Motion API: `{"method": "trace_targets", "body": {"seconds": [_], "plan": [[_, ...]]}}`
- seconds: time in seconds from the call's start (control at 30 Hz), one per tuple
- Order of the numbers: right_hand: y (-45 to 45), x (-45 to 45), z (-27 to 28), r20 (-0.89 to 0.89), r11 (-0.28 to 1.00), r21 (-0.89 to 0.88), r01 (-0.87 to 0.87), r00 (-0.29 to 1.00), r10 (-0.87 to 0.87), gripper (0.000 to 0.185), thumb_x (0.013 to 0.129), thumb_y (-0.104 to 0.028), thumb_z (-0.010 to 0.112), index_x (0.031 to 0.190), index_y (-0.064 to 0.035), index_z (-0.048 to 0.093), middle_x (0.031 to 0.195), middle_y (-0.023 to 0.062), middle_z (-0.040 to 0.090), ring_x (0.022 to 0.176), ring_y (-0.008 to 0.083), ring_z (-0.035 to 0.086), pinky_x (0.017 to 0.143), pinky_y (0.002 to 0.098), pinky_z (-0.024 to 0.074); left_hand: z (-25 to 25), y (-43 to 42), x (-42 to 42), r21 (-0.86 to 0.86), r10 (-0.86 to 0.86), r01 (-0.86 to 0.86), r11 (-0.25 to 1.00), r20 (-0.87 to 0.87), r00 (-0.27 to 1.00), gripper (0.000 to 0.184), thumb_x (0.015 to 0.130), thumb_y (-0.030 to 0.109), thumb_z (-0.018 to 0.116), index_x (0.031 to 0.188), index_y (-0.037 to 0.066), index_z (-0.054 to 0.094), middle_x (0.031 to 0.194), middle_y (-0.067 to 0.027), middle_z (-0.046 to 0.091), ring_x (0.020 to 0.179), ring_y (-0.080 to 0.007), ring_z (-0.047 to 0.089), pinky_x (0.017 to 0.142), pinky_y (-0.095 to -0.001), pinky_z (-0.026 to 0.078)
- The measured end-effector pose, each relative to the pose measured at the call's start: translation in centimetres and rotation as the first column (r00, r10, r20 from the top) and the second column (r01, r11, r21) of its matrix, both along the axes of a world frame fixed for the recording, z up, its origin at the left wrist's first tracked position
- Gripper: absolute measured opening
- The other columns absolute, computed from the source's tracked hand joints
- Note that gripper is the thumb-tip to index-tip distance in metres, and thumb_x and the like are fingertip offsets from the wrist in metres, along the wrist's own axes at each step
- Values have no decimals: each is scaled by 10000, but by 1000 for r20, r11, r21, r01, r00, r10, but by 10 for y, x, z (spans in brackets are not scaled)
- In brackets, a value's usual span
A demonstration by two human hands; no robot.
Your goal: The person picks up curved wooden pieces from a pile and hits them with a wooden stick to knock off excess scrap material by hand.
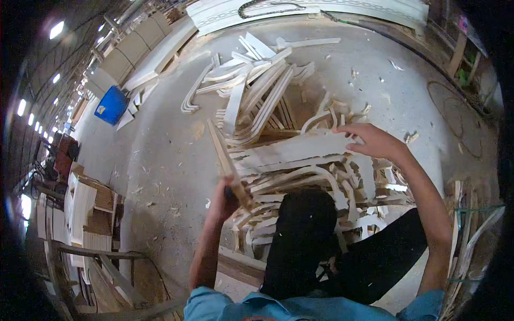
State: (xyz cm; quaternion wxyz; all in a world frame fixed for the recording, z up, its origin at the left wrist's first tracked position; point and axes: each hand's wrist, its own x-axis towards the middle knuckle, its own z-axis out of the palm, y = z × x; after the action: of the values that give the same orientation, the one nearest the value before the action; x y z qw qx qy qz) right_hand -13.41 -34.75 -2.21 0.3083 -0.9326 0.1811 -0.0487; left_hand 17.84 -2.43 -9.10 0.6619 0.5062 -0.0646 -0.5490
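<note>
My left hand (231, 197) is closed around a long, narrow wooden strip (220, 150) that points up and away; the hand is slightly blurred, and something dark shows at its fingers. My right hand (364, 140) has its thumb and fingers apart, with the fingertips at the right end of a wide pale board (300, 148). This board lies across a pile of cut wooden pieces (310, 176) in front of my knees. Just beyond it is a heap of curved wooden pieces (267, 107).
A blue bin (111, 105) stands at the upper left. Stacked wood (88, 214) is at the left, bundled strips (466, 235) at the right. A large board stack (321, 12) lies at the far end, with a dark hose (407, 43) beside it. Wood scraps dot the floor.
</note>
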Motion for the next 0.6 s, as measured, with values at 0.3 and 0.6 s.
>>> {"method": "trace_targets", "body": {"seconds": [0.3, 0.6], "plan": [[-4, -10, 11, 59, 985, 138, 107, 992, -116, 404, 900, -95, 631, 1303, -94, 614, 1058, 129, 695, 924, 199, 645, 871, 352, 523, -49, 126, -4, 384, -220, 20, 923, 485, 846, 787, 802, 304, 783, 1395, 2, 363, 1183, -95, 574, 1039, -196, 584, 908, -328, 494], [-13, -10, 12, 201, 958, 168, 232, 943, -264, 351, 997, -215, 588, 1333, -115, 595, 1013, 71, 681, 895, 128, 637, 807, 287, 527, -12, 152, -30, 224, -338, 262, 939, 450, 827, 985, 731, 273, 852, 1492, 36, 272, 1340, -121, 496, 1214, -206, 486, 1017, -366, 430]]}}
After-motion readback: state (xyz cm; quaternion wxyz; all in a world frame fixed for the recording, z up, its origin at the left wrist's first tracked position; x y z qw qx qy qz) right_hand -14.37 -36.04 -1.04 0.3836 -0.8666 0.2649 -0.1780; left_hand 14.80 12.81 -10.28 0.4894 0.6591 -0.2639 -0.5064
